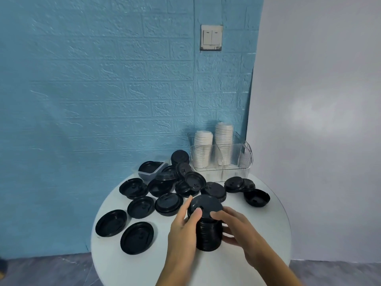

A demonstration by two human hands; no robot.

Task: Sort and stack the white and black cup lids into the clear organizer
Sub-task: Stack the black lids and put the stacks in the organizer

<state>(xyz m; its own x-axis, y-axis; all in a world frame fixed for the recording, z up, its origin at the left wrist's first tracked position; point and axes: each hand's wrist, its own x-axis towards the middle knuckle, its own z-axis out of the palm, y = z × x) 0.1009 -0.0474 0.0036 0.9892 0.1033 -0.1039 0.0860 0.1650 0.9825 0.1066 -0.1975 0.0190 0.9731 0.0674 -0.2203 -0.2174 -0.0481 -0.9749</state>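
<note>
Head view, looking down on a round white table (144, 265) set against a blue brick-pattern wall (92, 89).

Both hands are on a tall stack of black lids (209, 234) standing near the table's front centre. My read: left hand (183, 228) wraps the stack's left side, thumb lying on the top lid's rim, fingers curled round the far edge. Right hand (237, 230) closes on the right side, fingertips on the top lid, lower fingers round the stack's body. Both grips are clamped on the stack.

Loose black lids (142, 206) lie scattered across the table's left and back, some dome-up, some underside-up, a few overlapping in a heap near the middle. Two more sit to the right (256, 197).

Clear organizer (246, 155) stands at the table's back right edge, touching the wall. Two columns of white lids (203, 149) are in it, side by side in separate compartments. A small clear tub (151, 172) at back left holds a black lid.

Light switch (211, 37) on the wall above.
</note>
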